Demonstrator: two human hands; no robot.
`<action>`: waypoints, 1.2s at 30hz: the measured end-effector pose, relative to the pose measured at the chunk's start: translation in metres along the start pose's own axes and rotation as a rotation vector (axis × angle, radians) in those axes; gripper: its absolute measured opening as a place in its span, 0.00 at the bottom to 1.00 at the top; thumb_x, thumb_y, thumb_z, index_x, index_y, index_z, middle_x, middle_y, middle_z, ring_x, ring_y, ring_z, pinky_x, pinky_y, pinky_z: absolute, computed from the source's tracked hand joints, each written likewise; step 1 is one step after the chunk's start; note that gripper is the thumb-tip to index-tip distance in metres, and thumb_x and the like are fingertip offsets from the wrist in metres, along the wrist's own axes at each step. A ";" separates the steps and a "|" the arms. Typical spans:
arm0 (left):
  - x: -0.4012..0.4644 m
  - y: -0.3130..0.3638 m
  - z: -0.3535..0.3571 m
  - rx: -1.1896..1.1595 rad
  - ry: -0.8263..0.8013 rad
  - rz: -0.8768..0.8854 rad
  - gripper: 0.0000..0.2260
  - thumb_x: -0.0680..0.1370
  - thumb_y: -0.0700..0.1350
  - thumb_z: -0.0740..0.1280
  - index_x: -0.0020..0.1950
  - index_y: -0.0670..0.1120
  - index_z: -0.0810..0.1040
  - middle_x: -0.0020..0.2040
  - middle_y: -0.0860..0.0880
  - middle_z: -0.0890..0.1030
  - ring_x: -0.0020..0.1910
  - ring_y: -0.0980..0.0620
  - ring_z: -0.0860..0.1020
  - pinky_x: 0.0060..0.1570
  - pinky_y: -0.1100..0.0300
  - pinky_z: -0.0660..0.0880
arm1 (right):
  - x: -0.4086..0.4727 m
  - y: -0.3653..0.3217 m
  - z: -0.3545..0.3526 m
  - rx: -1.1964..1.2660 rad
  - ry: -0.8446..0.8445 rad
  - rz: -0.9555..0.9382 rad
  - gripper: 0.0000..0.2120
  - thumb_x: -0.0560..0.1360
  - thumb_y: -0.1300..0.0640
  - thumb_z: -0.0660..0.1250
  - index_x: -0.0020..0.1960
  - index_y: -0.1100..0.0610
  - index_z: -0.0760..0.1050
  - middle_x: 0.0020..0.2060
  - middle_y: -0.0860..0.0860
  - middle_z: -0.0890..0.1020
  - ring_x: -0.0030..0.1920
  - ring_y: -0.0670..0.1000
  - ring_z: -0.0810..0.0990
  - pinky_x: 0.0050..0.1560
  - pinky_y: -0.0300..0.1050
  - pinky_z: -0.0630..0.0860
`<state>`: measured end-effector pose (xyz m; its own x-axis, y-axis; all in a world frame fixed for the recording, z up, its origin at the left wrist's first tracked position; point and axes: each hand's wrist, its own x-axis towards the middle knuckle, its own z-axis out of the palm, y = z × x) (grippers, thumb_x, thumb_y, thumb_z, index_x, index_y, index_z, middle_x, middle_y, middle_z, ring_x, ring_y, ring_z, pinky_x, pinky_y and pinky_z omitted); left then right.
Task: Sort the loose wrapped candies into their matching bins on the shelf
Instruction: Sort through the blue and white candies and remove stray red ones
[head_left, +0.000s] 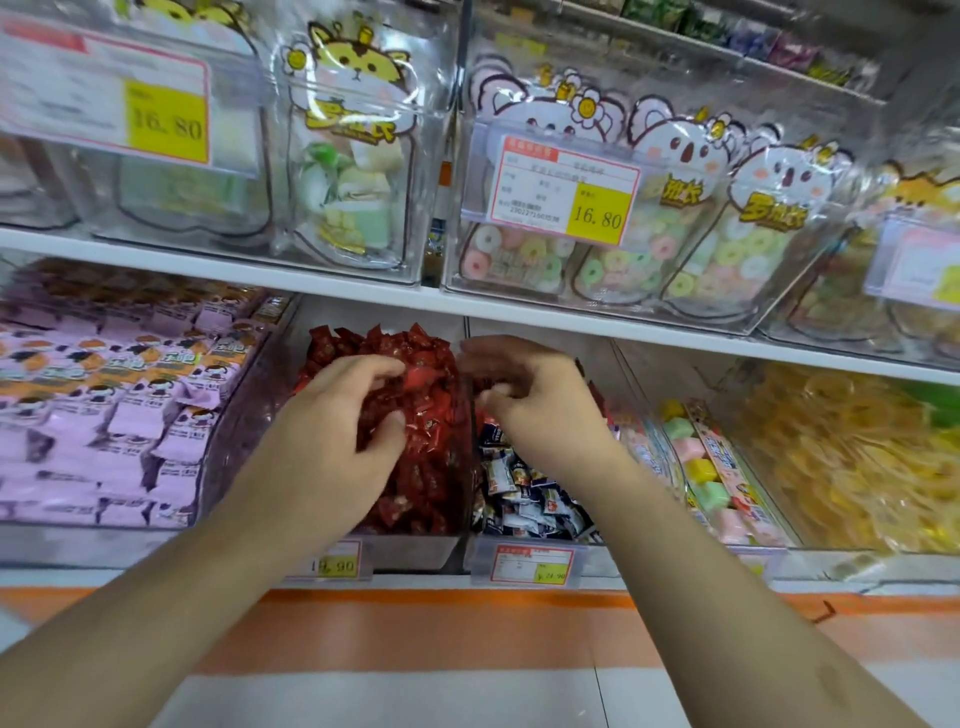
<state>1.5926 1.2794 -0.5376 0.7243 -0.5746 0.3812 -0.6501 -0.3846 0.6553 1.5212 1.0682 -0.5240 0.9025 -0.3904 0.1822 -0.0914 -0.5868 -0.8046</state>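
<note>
A clear bin heaped with red wrapped candies (421, 467) stands in the middle of the lower shelf. My left hand (332, 436) reaches into it, fingers and thumb curled round a clump of the red candies. The bin to its right holds blue-and-white wrapped candies (530, 504), with a few red ones at its back. My right hand (545, 410) hovers over that back part, blurred, its fingertips curled in around red candies (485, 387).
To the left is a bin of pink packets (104, 415). To the right are pastel cube candies (711, 467) and yellow candies (857, 457). The white shelf board (363, 296) hangs low overhead, bearing clear bins of bagged sweets (343, 156). Price tags (535, 564) line the front edge.
</note>
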 end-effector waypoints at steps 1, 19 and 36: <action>-0.001 -0.001 -0.001 0.009 -0.020 0.002 0.18 0.82 0.48 0.67 0.72 0.56 0.74 0.68 0.64 0.73 0.61 0.71 0.68 0.57 0.80 0.60 | 0.000 0.003 -0.001 -0.019 0.018 0.006 0.24 0.77 0.71 0.63 0.64 0.48 0.81 0.55 0.41 0.85 0.57 0.41 0.82 0.61 0.39 0.78; 0.004 -0.006 0.034 0.009 -0.296 0.129 0.22 0.84 0.51 0.64 0.77 0.65 0.67 0.73 0.71 0.67 0.74 0.74 0.58 0.68 0.81 0.49 | 0.042 0.042 0.000 -0.507 -0.217 0.116 0.20 0.74 0.51 0.77 0.65 0.46 0.80 0.65 0.46 0.81 0.63 0.48 0.80 0.62 0.42 0.76; 0.004 -0.004 -0.013 0.125 -0.218 0.034 0.19 0.81 0.51 0.67 0.71 0.62 0.72 0.68 0.69 0.71 0.55 0.68 0.73 0.52 0.79 0.62 | -0.012 0.013 -0.021 0.320 0.345 0.144 0.10 0.74 0.66 0.76 0.53 0.55 0.86 0.44 0.49 0.89 0.48 0.49 0.87 0.54 0.47 0.82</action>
<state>1.6011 1.2883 -0.5304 0.6437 -0.7257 0.2430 -0.7064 -0.4413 0.5533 1.4999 1.0501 -0.5246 0.6929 -0.6957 0.1894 -0.0227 -0.2835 -0.9587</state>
